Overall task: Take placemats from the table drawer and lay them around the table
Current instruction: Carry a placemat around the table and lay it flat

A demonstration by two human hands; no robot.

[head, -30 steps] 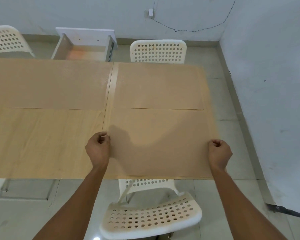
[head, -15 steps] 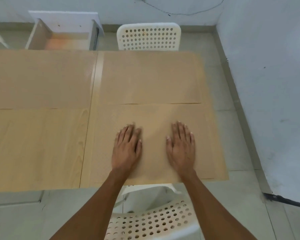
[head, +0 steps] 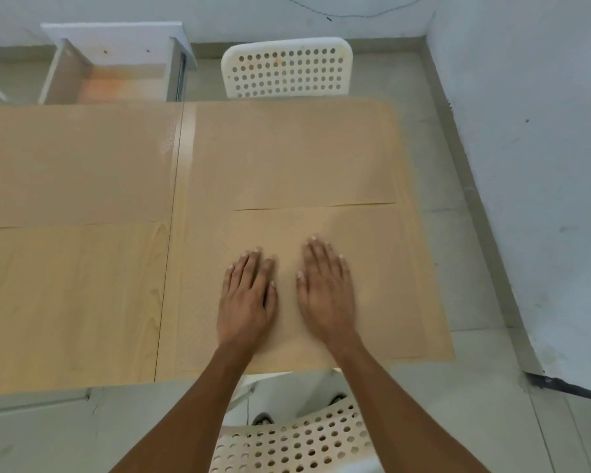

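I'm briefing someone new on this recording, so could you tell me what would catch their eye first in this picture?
First, the two hands, left hand and right hand, pressed flat side by side on the near right placemat. Next, the open drawer beyond the table's far edge, with a white perforated chair to its right.

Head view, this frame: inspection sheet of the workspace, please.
Surface: wooden table, bare at near left.
Job's things: near-right placemat flat; far-right placemat and far-left placemat laid; drawer open.
Clutter: nothing seen.
Grippers: left hand and right hand flat, palms down on near-right placemat.
Cables: wire on wall.
Surroundings: far chair, near chair, tiled floor.
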